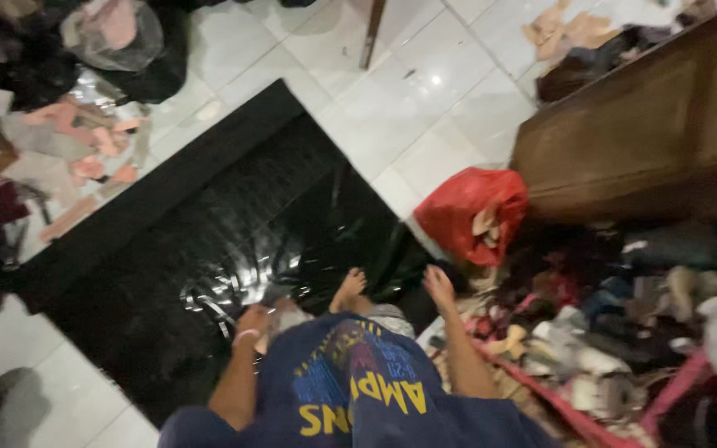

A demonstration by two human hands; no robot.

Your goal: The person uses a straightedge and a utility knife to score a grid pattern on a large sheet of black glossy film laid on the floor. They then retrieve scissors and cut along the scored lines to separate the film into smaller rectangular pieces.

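Note:
I look down my dark blue printed shirt (350, 390) at a white tiled floor. My left hand (252, 319), a pale band on its wrist, hangs over a shiny black sheet (201, 241) spread on the tiles; blur hides its fingers. My right hand (439, 284) hangs at the sheet's right edge, close to a red plastic bag (470, 211), and seems to hold nothing. One bare foot (348, 290) stands on the sheet between the hands.
A brown wooden cabinet (641, 133) stands at the right. Below it lies a heap of mixed items (624, 315) beside a pink basket rim (541, 390). Pink cut pieces (85, 153) and dark bags (35, 66) clutter the upper left. A wooden leg (371, 33) rises at the top.

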